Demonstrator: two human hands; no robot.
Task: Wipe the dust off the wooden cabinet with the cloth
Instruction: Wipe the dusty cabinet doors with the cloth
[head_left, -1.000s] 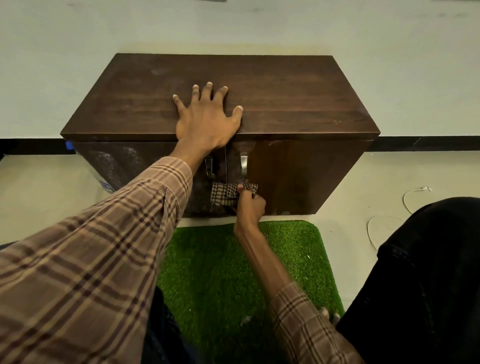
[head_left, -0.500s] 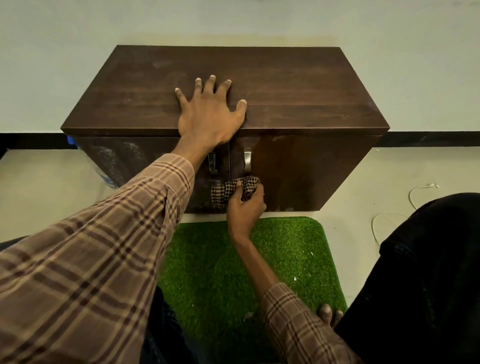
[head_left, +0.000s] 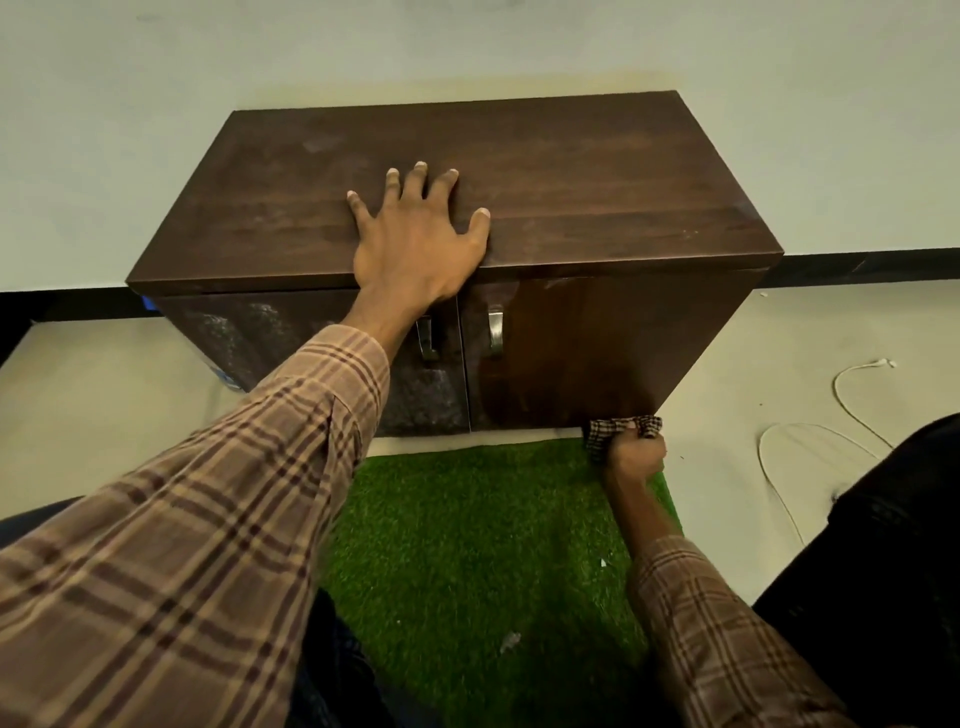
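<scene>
Brown plaid sleeves (head_left: 218, 525) (dark stripes), black trousers (head_left: 883, 545).

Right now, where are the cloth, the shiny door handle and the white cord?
cloth (head_left: 605, 430), head view, bunched checked fabric above the right hand.
door handle (head_left: 496, 331), head view, mid-handle.
white cord (head_left: 844, 395), head view, its curve.

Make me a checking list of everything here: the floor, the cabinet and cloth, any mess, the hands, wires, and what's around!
Surface: pale floor, with a green grass mat before the cabinet.
Job's things: wooden cabinet, both doors shut; left door looks dusty; checked cloth at the right door's bottom corner.
Clutter: small white specks on the mat.
Hands: left hand flat on the cabinet top; right hand gripping the cloth.
Cables: white cable loose on the floor at right.
Surroundings: pale wall with dark baseboard behind.
</scene>
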